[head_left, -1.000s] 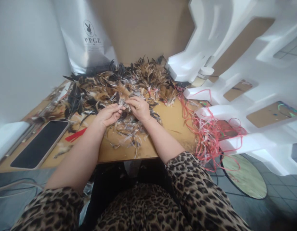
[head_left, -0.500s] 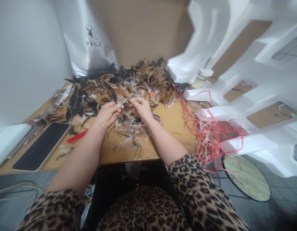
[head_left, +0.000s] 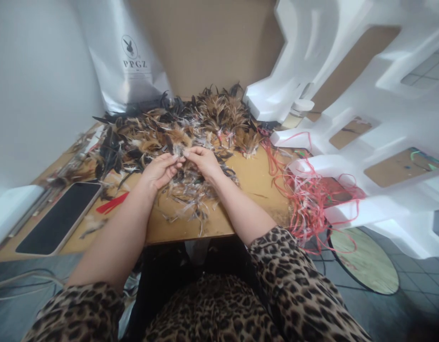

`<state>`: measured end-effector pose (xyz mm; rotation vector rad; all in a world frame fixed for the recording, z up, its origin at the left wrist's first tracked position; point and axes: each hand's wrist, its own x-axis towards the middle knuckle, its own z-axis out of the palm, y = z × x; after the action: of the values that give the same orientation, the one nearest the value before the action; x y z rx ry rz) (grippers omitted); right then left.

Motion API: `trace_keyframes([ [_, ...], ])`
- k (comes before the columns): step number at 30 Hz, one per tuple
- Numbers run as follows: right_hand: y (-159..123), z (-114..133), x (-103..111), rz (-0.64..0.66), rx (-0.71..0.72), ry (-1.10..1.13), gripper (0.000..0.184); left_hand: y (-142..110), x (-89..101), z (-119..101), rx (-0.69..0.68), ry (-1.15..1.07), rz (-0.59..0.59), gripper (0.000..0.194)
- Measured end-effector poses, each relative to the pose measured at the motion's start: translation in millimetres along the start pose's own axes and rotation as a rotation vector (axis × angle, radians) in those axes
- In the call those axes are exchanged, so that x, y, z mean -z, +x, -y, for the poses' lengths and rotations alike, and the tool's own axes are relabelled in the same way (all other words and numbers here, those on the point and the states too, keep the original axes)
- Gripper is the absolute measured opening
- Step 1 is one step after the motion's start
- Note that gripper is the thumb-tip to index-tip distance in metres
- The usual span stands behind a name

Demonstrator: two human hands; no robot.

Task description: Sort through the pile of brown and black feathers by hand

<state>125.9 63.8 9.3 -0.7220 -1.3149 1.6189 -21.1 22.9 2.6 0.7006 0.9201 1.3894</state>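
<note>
Over the near side of a heap of brown and black feathers [head_left: 144, 135], my left hand [head_left: 162, 170] pinches a small feather bunch [head_left: 177, 148] between thumb and fingers. My right hand [head_left: 203, 163] meets it from the right, its thumb and forefinger pinched at the base of the same bunch. The fingertips nearly touch, and what lies exactly between them is too small to make out. Loose feather scraps [head_left: 191, 197] are scattered below both hands. Behind stand fuller tied feather bunches [head_left: 222, 114], and one short bunch [head_left: 248, 141] lies to the right.
A phone [head_left: 59, 218] and a red strip [head_left: 112, 203] lie at left on the wooden table [head_left: 265, 190]. Tangled pink-red ties [head_left: 308, 209] hang over the right edge beside white foam packing [head_left: 361, 209]. A silver bag [head_left: 134, 85] and a lidded jar [head_left: 298, 111] stand behind.
My right hand has moved slightly left and down, closing in on my left fingertips. My left hand still holds the feather bunch. The view has shifted a little.
</note>
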Motion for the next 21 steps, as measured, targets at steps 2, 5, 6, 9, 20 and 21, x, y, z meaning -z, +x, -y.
trace_keyframes([
  [2,1.7,-2.1,1.7,-0.013,0.06,-0.069,0.024,-0.3,0.1,0.0,0.016,0.009,0.008,0.004],
  [5,5.4,-7.2,4.4,-0.028,0.145,-0.189,0.022,-1.5,-1.6,1.3,0.019,0.052,0.021,0.007],
  [6,6.4,-8.7,5.1,-0.028,0.16,-0.222,0.022,-1.9,-2.3,2.0,0.016,0.072,0.018,0.007],
  [9,7.1,-10.0,5.4,-0.018,0.175,-0.289,0.022,-2.5,-3.8,3.7,0.004,0.13,-0.006,0.007],
  [20,14.2,7.3,31.0,-0.152,0.235,-0.503,0.02,1.6,1.0,-4.5,-0.092,-0.002,-0.149,0.014],
  [21,14.2,9.0,34.6,-0.129,0.22,-0.548,0.02,1.9,1.6,-4.5,-0.096,-0.012,-0.151,0.015],
])
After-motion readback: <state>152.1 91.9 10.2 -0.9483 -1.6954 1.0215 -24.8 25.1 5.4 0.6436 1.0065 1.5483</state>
